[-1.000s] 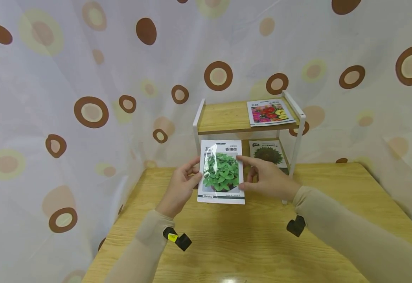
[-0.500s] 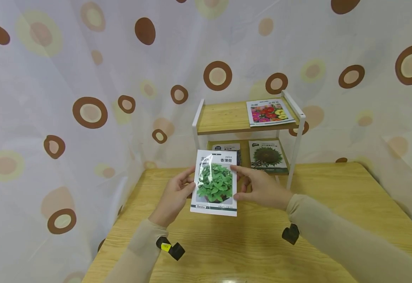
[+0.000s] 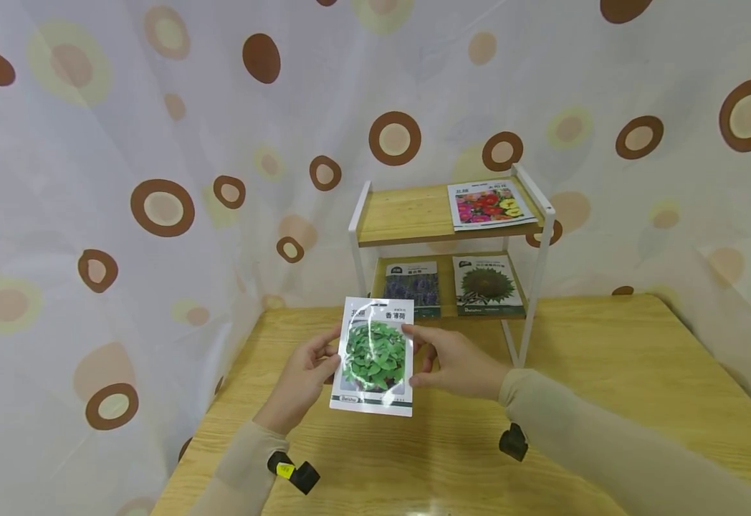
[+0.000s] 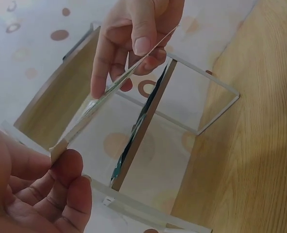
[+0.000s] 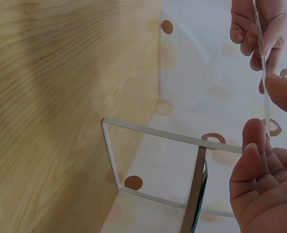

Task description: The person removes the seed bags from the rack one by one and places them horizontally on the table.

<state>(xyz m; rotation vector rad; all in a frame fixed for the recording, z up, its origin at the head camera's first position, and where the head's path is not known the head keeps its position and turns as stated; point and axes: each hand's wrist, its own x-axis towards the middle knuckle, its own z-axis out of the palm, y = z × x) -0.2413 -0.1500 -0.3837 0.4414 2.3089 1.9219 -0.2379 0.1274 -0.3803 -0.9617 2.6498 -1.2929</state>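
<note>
In the head view, a white packet with a green leafy plant picture point(image 3: 375, 356), seemingly a seed packet, is held up in front of a small shelf rack, its printed face towards me. My left hand point(image 3: 302, 381) pinches its left edge, thumb in front and fingers behind. At the right edge my right hand point(image 3: 458, 360) holds it with fingertips and thumb. Seen nearly edge-on in the left wrist view, the packet point(image 4: 102, 102) spans between my left hand point(image 4: 41, 194) and right hand point(image 4: 138, 34). It also looks thin in the right wrist view.
The white-framed rack with wooden shelves point(image 3: 401, 215) stands on the wooden table point(image 3: 601, 373). A flower packet point(image 3: 488, 206) lies on its top shelf. Below are a purple-flower packet point(image 3: 412, 285), partly hidden, and a sunflower-head packet point(image 3: 488, 285). A dotted curtain point(image 3: 175, 129) hangs behind.
Both hands have moved down and slightly left with the leafy-plant packet, away from the rack. The purple-flower packet on the lower shelf has come into view behind it.
</note>
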